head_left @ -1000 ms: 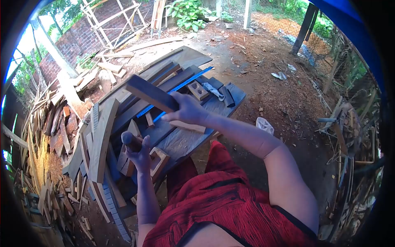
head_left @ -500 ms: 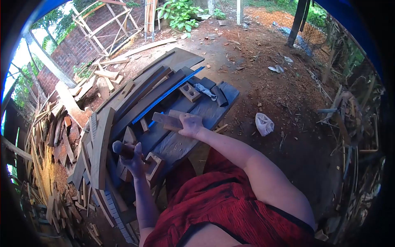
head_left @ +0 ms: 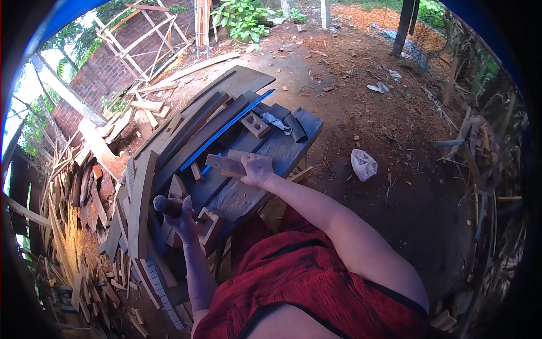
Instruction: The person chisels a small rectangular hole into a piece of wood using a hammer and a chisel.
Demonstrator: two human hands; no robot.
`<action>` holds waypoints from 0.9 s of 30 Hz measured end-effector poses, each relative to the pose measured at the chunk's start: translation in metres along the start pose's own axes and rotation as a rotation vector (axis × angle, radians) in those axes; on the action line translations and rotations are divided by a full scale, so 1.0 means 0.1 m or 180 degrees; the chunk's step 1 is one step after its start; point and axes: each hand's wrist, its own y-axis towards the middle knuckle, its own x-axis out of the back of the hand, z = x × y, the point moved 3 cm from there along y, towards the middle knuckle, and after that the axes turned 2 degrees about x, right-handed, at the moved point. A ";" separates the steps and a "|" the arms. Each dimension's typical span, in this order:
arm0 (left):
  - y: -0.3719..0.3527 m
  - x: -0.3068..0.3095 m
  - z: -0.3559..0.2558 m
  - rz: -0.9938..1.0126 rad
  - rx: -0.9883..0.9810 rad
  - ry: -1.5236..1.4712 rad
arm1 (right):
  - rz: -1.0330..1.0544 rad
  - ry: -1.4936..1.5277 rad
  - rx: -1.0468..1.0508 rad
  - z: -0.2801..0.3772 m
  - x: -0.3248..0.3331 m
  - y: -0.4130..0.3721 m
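In the head view, my left hand [head_left: 182,221] is closed around a dark round-handled tool [head_left: 167,207], its thick rounded end pointing left. A thin part of the tool seems to stick out on the right side of the fist, but its tip is hard to make out. My right hand [head_left: 258,169] grips a wooden block [head_left: 224,165] over the workbench [head_left: 248,195]. Just right of my left hand is a notched wooden piece [head_left: 211,226] at the bench's near edge. A small wood offcut [head_left: 196,172] lies between the two hands.
Dark boards [head_left: 217,127] and a blue ruler [head_left: 231,129] lie along the bench. Beyond my right hand are a block with holes [head_left: 256,125], a crumpled cloth [head_left: 276,123] and a dark cylinder [head_left: 295,129]. Scrap wood [head_left: 62,231] piles up left; a plastic bag [head_left: 363,165] lies right.
The whole view has shifted slightly. Both hands keep their grips and stay in nearly the same places over the bench.
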 end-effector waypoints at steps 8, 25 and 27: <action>0.00 0.01 0.03 0.0081 -0.0002 -0.0039 | -0.0160 -0.0188 -0.0021 -0.01 0.01 -0.03; -0.10 0.05 0.08 0.0107 0.0087 -0.0066 | -0.0252 -0.0101 0.0248 -0.05 0.02 -0.02; -0.11 0.05 0.05 0.0086 0.0074 -0.0013 | 0.0050 0.0258 0.0151 -0.11 0.13 0.03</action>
